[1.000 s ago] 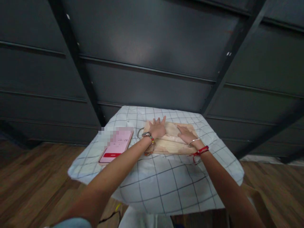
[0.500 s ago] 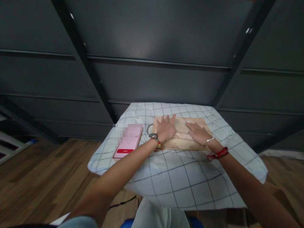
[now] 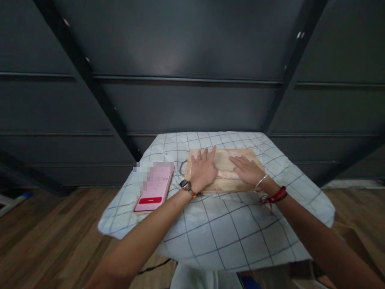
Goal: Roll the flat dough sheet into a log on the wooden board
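A light wooden board lies flat on a table draped with a white checked cloth. On its left part rests my left hand, palm down with the fingers spread. My right hand lies flat on the right part of the board, its fingers stretched out to the left. A thin ring-shaped loop shows at the board's left edge; part of it is hidden. Neither hand grips anything.
Left of the board lies a pink phone, its screen lit with a red button low on it. Dark metal panels rise behind the table. Wood-look floor shows on both sides, and a box stands at the lower right.
The view has shifted slightly, so the table and phone appear a little further left. Both hands stay flat on the board, with little visible movement across it.
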`<state>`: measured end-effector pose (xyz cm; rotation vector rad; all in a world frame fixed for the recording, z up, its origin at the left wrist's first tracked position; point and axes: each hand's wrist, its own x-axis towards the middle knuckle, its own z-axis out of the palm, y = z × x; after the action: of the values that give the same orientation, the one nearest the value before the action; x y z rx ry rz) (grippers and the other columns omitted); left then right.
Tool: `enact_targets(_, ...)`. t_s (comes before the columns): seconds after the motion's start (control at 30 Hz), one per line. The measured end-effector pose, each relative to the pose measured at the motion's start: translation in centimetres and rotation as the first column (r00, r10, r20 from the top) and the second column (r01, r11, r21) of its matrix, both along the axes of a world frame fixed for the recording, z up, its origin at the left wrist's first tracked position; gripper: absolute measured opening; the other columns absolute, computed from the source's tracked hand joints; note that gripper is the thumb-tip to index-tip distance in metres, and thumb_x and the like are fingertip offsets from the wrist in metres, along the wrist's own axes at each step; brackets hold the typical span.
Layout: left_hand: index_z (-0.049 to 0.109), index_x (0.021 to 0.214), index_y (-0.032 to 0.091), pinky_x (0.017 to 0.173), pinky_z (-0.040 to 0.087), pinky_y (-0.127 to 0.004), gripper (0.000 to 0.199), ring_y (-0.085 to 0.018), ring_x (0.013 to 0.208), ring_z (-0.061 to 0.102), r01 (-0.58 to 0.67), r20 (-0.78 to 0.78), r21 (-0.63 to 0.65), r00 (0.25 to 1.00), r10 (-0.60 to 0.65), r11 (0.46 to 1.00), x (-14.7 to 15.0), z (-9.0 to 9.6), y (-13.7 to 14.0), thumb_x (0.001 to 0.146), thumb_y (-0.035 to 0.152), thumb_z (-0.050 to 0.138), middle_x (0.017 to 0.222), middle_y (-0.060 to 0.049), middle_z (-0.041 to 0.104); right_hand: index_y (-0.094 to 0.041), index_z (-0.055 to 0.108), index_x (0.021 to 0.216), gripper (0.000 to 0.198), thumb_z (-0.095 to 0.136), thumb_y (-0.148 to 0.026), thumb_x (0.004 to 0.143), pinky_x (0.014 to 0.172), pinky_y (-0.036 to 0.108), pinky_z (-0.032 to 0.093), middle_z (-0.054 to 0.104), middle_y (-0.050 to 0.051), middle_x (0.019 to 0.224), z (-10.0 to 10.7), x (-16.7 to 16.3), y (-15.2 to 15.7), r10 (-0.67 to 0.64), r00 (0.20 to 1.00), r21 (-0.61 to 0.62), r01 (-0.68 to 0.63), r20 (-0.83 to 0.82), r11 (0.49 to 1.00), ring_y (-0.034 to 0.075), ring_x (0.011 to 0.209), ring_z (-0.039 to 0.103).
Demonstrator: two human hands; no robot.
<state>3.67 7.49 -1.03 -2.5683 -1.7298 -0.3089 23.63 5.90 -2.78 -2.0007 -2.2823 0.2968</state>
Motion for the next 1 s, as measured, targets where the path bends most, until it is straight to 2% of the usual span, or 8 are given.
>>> enact_targets(0.07,0.006,0.150,0.026,0.107,0.024,-0.054,0.073,-0.034,0.138,0.022,-0.021,-0.002,-0.020,1.000,0.021,1.000,0.1,0.1,0.5,0.085,0.028,0.036,0.152,-0.009,0.025,-0.025,0.026,0.147,0.058,0.029,-0.036,0.090,0.107,0.058,0.022,0.030,0.005,0.151,0.2,-0.1,0.7,-0.016,1.000,-0.008,0.016,-0.006,1.000,0.031,0.138,0.024)
enact_targets(0.2,0.009,0.150,0.022,0.105,0.028,-0.055,0.074,-0.037,0.136,0.026,-0.077,-0.029,-0.139,0.997,0.074,0.987,0.7,0.7,1.8,0.083,0.030,0.039,0.151,-0.012,0.027,-0.016,0.028,0.147,0.062,0.035,-0.031,0.087,0.108,0.052,0.025,0.032,0.010,0.150,0.5,0.1,2.1,-0.014,1.000,0.001,0.014,-0.014,1.000,0.029,0.136,0.026)
enact_targets(0.43,0.015,0.149,0.025,0.107,0.027,-0.051,0.067,-0.031,0.136,0.028,0.029,-0.072,0.006,0.997,-0.028,1.000,-0.1,0.2,-0.1,0.085,0.024,0.034,0.150,-0.009,0.031,-0.026,0.027,0.148,0.057,0.026,-0.033,0.091,0.107,0.059,0.020,0.025,0.005,0.153,-0.2,-0.2,-0.9,0.041,0.999,0.054,-0.042,0.019,0.998,0.030,0.141,0.015)
enact_targets(0.6,0.017,0.149,0.022,0.105,0.031,-0.052,0.068,-0.033,0.135,0.031,0.000,-0.080,-0.077,0.997,-0.007,0.997,0.4,0.7,0.8,0.084,0.026,0.036,0.148,-0.012,0.033,-0.022,0.026,0.148,0.059,0.030,-0.032,0.090,0.109,0.057,0.016,0.026,0.007,0.153,0.1,-0.2,0.0,-0.031,0.999,0.078,0.031,0.010,0.996,0.029,0.141,0.014)
enact_targets(0.8,0.018,0.149,0.025,0.108,0.027,-0.049,0.063,-0.028,0.136,0.029,0.051,-0.104,0.042,0.994,-0.046,0.998,0.0,0.6,-0.6,0.087,0.024,0.032,0.150,-0.007,0.032,-0.025,0.027,0.148,0.057,0.029,-0.031,0.091,0.108,0.058,0.018,0.025,0.006,0.153,-0.4,-0.2,-1.2,0.045,0.999,0.135,-0.048,0.021,0.990,0.029,0.140,0.016)
enact_targets(0.93,0.021,0.148,0.022,0.104,0.032,-0.051,0.065,-0.032,0.134,0.032,0.017,-0.106,-0.021,0.994,-0.019,1.000,0.3,0.9,0.0,0.085,0.024,0.036,0.148,-0.010,0.035,-0.023,0.023,0.149,0.059,0.030,-0.030,0.090,0.109,0.058,0.018,0.025,0.007,0.153,0.3,-0.6,-1.0,-0.057,0.998,0.114,0.060,-0.027,0.992,0.030,0.140,0.016)
enact_targets(1.0,0.021,0.148,0.022,0.104,0.032,-0.051,0.065,-0.032,0.134,0.032,0.014,-0.111,-0.035,0.994,-0.018,0.999,0.3,0.9,-0.1,0.085,0.024,0.035,0.148,-0.010,0.035,-0.022,0.025,0.148,0.059,0.031,-0.029,0.090,0.108,0.059,0.019,0.027,0.008,0.152,0.4,-0.8,-1.3,-0.054,0.998,0.120,0.056,-0.026,0.991,0.031,0.140,0.018)
